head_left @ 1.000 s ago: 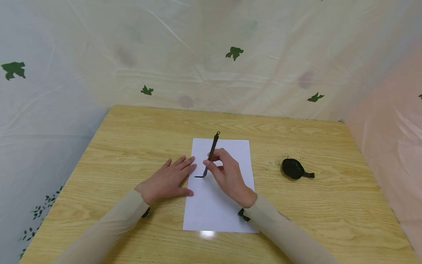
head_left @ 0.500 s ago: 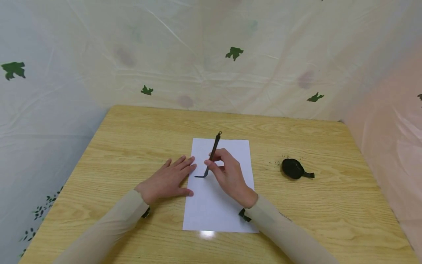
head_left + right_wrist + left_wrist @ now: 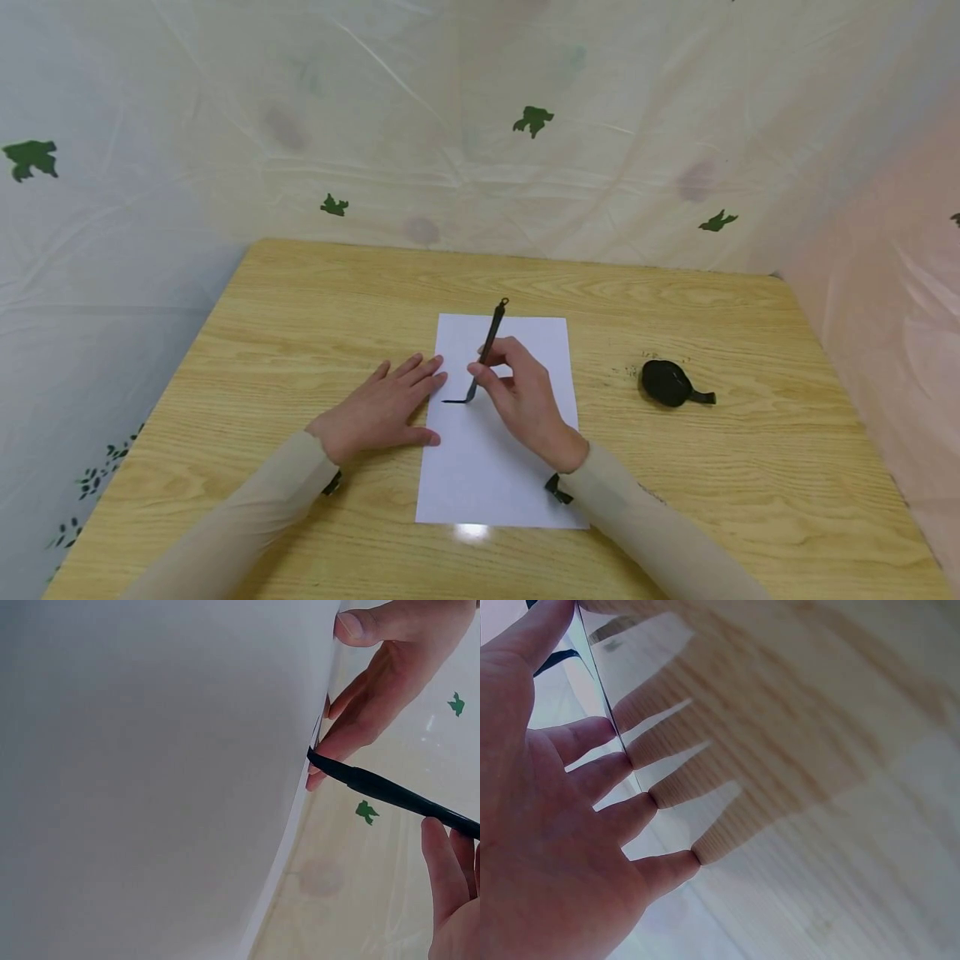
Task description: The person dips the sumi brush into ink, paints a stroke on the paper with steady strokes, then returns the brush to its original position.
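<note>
A dark calligraphy brush (image 3: 492,335) is pinched between the thumb and fingers of my right hand (image 3: 521,400). It leans a little to the right, and its bent tip touches the white paper (image 3: 495,475) at the right end of a short black horizontal stroke (image 3: 453,402). In the right wrist view the brush (image 3: 390,791) meets the sheet with its tip. My left hand (image 3: 382,414) lies with fingers spread, fingertips and thumb on the paper's left edge. In the left wrist view the left hand (image 3: 562,810) has its straight fingertips against the surface.
A small black ink dish (image 3: 666,383) with a short handle stands on the wooden table (image 3: 315,300) right of the paper, with dark specks around it. Pale curtains (image 3: 420,125) with green bird shapes enclose the table's back and sides.
My right hand and the brush have moved slightly to the right, and the black stroke has grown a little longer. My left hand has stayed in place.
</note>
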A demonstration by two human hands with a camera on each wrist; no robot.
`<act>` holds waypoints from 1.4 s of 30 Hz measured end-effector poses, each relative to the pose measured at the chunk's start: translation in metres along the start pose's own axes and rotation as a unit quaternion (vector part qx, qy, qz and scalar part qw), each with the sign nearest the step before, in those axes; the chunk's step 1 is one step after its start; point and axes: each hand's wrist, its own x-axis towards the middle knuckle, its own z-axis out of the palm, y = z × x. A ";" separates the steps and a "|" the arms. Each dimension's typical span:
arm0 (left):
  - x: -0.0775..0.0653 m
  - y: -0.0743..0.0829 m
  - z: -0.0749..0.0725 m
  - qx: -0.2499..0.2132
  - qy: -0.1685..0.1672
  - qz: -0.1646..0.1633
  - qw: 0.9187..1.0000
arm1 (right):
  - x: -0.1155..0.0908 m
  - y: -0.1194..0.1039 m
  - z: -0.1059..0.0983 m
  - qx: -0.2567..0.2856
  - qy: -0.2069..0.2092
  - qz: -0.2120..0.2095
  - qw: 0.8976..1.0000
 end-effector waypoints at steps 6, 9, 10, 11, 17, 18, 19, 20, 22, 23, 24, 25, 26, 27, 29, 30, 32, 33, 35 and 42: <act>0.000 0.001 -0.001 0.002 -0.004 -0.002 1.000 | -0.001 0.000 -0.001 -0.002 0.002 0.004 1.000; 0.000 0.001 -0.001 0.002 -0.007 -0.003 1.000 | -0.001 0.000 -0.002 -0.005 0.002 0.005 1.000; 0.000 0.001 -0.001 0.003 -0.007 -0.004 1.000 | -0.001 0.000 -0.002 -0.006 0.003 0.005 1.000; 0.000 0.001 -0.001 0.003 -0.007 -0.004 1.000 | -0.001 0.000 -0.003 -0.008 0.003 0.005 1.000; -0.001 0.002 -0.002 0.002 -0.005 -0.002 1.000 | -0.002 0.000 -0.004 -0.010 0.006 0.009 1.000; -0.001 0.002 -0.002 0.001 -0.005 -0.002 1.000 | -0.002 0.001 -0.004 -0.009 0.006 0.010 1.000; -0.001 0.002 -0.002 0.001 -0.004 -0.001 1.000 | -0.003 0.001 -0.004 -0.008 0.007 0.010 1.000; -0.001 0.002 -0.002 0.000 -0.004 -0.001 1.000 | -0.003 0.000 -0.004 -0.007 0.008 0.011 1.000; -0.001 0.002 -0.002 0.000 -0.004 -0.001 1.000 | -0.003 0.001 -0.005 -0.006 0.010 0.011 1.000; -0.001 0.002 -0.002 -0.001 -0.004 -0.001 1.000 | -0.003 0.001 -0.005 -0.006 0.011 0.010 1.000; -0.001 0.002 -0.002 -0.001 -0.005 -0.001 1.000 | -0.003 0.001 -0.005 -0.006 0.012 0.010 1.000; -0.001 0.002 -0.002 -0.001 -0.005 -0.002 1.000 | -0.003 0.001 -0.005 -0.006 0.013 0.009 1.000; -0.001 0.002 -0.002 -0.002 -0.006 -0.003 1.000 | -0.003 0.001 -0.005 -0.007 0.014 0.008 1.000; -0.001 0.002 -0.002 -0.002 -0.007 -0.003 1.000 | -0.003 0.001 -0.006 -0.007 0.014 0.006 1.000; -0.001 0.002 -0.002 -0.002 -0.008 -0.004 1.000 | -0.003 0.001 -0.006 -0.009 0.015 0.003 1.000; -0.001 0.002 -0.002 -0.002 -0.008 -0.004 1.000 | -0.004 0.001 -0.006 -0.009 0.016 0.001 1.000; -0.001 0.002 -0.002 -0.002 -0.008 -0.004 1.000 | -0.004 0.002 -0.007 -0.011 0.017 -0.001 1.000; -0.001 0.002 -0.002 -0.002 -0.008 -0.003 1.000 | -0.004 0.002 -0.007 -0.012 0.017 -0.002 1.000; -0.001 0.001 -0.001 -0.001 -0.008 -0.003 1.000 | -0.004 0.002 -0.007 -0.013 0.018 -0.004 1.000; -0.001 0.001 -0.001 0.002 -0.008 -0.001 1.000 | -0.005 0.003 -0.009 -0.014 0.019 -0.003 1.000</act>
